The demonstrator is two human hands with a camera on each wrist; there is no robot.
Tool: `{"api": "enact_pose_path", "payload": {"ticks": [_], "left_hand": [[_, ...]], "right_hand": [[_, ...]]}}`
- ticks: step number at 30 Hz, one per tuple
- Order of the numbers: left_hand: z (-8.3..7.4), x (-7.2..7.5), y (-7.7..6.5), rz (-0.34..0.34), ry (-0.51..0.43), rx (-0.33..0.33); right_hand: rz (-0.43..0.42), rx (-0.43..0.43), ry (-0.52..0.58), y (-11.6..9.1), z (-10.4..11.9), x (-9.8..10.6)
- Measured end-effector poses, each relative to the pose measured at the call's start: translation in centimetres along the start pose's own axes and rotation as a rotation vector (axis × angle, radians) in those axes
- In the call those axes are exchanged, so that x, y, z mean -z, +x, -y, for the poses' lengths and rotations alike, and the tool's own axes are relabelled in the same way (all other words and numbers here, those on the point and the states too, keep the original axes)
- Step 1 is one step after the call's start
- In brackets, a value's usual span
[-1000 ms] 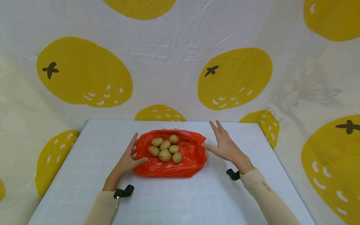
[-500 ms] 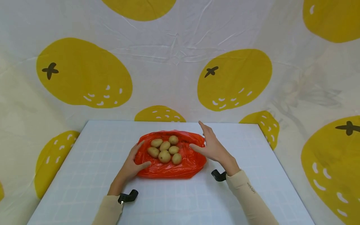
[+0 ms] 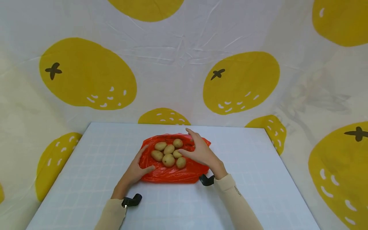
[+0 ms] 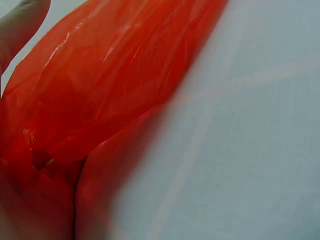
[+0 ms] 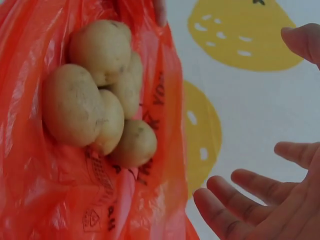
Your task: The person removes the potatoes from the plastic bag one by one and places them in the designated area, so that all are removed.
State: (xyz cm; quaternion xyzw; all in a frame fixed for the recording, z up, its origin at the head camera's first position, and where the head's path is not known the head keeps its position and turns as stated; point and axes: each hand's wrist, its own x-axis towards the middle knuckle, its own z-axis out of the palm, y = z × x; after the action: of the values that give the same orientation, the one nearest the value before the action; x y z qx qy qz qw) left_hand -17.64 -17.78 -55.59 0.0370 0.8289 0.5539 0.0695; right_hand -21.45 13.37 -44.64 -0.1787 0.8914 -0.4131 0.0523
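A red plastic bag (image 3: 169,176) lies flat on the table with several small potatoes (image 3: 168,160) grouped on top of it. At the bag's left edge, my left hand (image 3: 134,170) rests with its thumb and fingers spread apart; in the left wrist view the red film of the bag (image 4: 110,85) lies close beside the thumb. Over the bag's right part hovers my right hand (image 3: 201,153), fingers extended and parted, its thumb tip in front of one potato. In the right wrist view nothing is between those fingers, and printed lettering shows on the bag (image 5: 65,210).
The table (image 3: 86,153) carries a pale checked cover. Behind it hangs a white curtain (image 3: 169,80) printed with large yellow fruit. A black wrist camera (image 3: 132,200) sits on the left wrist, another wrist camera (image 3: 207,180) on the right.
My right hand has moved left, from beside the bag's right edge to above it. The left hand has shifted slightly right onto the bag's left edge. The potatoes keep their places.
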Motion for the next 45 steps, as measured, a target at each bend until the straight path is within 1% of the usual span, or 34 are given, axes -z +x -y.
{"api": "enact_pose_path", "payload": {"ticks": [4, 8, 13, 17, 22, 28, 37, 43, 45], "left_hand": [[-0.1, 0.0, -0.1, 0.005, -0.005, 0.005], [-0.1, 0.1, -0.1, 0.006, -0.006, -0.008], [-0.1, 0.2, -0.1, 0.007, -0.009, -0.006], [-0.1, 0.2, -0.2, 0.007, -0.007, -0.012], [0.1, 0.1, -0.2, 0.011, 0.001, -0.035], [0.2, 0.1, -0.3, 0.017, 0.002, -0.048], [0.1, 0.4, -0.4, 0.01, -0.008, -0.058], [0.1, 0.1, -0.4, 0.029, -0.034, -0.029], [0.1, 0.1, -0.4, 0.026, -0.041, -0.022]], "right_hand": [[0.035, 0.002, 0.023, 1.1, -0.1, -0.6], [0.079, -0.007, 0.036, 1.9, -0.6, -1.2], [0.113, -0.01, 0.03, 2.4, -1.3, -1.9], [0.122, -0.012, 0.03, 2.7, -1.9, -2.3], [0.11, -0.025, 0.036, 3.2, -2.6, -2.8], [0.093, -0.041, 0.028, 3.8, -2.9, -3.1], [0.081, 0.006, 0.006, 4.7, -3.2, -3.7], [0.052, -0.015, 0.004, 4.8, -3.7, -4.0], [0.042, -0.004, -0.001, 4.9, -3.9, -4.2]]}}
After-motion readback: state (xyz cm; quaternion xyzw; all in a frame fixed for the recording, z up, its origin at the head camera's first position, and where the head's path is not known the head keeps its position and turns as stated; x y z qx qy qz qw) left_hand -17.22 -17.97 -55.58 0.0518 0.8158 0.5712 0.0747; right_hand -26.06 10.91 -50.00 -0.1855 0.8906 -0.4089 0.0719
